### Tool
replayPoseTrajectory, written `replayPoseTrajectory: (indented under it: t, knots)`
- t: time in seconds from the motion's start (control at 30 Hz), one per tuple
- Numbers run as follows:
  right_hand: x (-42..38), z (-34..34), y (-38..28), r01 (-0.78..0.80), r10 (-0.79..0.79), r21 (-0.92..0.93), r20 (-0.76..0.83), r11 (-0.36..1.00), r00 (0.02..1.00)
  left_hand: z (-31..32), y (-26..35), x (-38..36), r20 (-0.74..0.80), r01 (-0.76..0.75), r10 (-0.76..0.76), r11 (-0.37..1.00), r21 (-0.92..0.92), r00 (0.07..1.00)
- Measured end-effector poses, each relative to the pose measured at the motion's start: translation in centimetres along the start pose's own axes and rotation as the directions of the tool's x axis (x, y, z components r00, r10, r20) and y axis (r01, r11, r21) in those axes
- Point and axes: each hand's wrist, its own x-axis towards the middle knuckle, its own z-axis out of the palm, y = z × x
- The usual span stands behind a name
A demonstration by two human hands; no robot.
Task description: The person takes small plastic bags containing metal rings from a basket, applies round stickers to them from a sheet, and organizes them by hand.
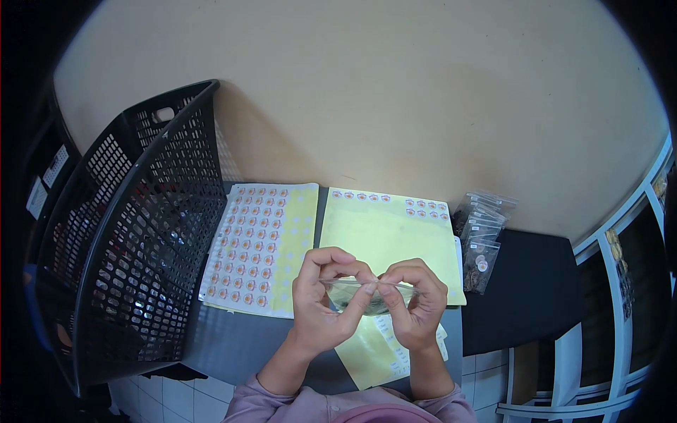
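Observation:
My left hand (328, 299) and my right hand (412, 303) pinch the top edge of a small clear plastic bag (367, 301) between thumbs and fingers, close together. Dark contents show low in the bag; what they are is unclear. Behind the hands lies a yellow backing sheet (388, 236) with a few round stickers along its top. To the left is a sheet full of round orange and white stickers (247, 247). Under the bag and my wrists is a smaller yellow label sheet (367, 356).
A large black perforated basket (141, 233) stands at the left. Several filled clear bags (482, 264) with labels overlap at the right, beside a black surface (536, 289). A white rack (620, 303) stands at the far right. A beige wall (388, 92) rises behind.

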Motion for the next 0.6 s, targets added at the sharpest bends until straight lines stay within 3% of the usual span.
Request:
replayPoseTrajectory:
  t: [0.1,0.37,0.47,0.6]
  knots:
    - [0.02,-0.01,0.17,0.005,-0.005,-0.039,-0.002,0.999,1.0,0.13,-0.24,0.1,-0.007,-0.033,0.033,0.999,0.033,0.999]
    - [0.18,-0.03,0.67,-0.113,0.111,0.086,0.024,0.99,0.993,-0.12,-0.72,0.37,-0.034,-0.039,0.042,0.996,0.079,0.999]
    - [-0.01,-0.18,0.85,-0.074,0.074,0.006,0.019,0.997,0.997,0.19,-0.68,0.32,-0.066,-0.042,0.046,0.998,0.052,0.997]
    - [-0.12,0.07,1.06,-0.099,0.1,0.049,-0.005,0.994,0.995,-0.04,-1.02,0.4,-0.065,-0.08,0.085,0.994,0.077,0.994]
